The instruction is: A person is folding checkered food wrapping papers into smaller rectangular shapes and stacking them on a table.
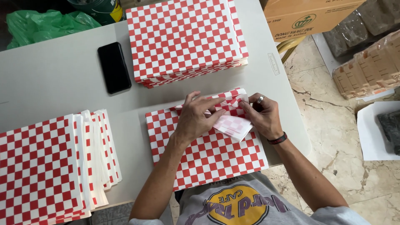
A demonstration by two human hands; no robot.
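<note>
Left hand (pixel 195 118): I see it pressed flat on the checkered sheet (pixel 208 154), fingertips pinching the folded corner.
Right hand (pixel 263 116): I see it gripping the same fold from the other side.
Sheet: lies on the desk (pixel 54 79) before me.
Nearby: stacks (pixel 185 39) behind and left, black phone (pixel 113 67).

Matt checked paper sheet (pixel 208 154) on a smooth grey counter (pixel 50 79); glossy black phone (pixel 113 67); shiny metal ring (pixel 260 99); crinkled green plastic bag (pixel 41 23); polished marble floor (pixel 333 137).
</note>
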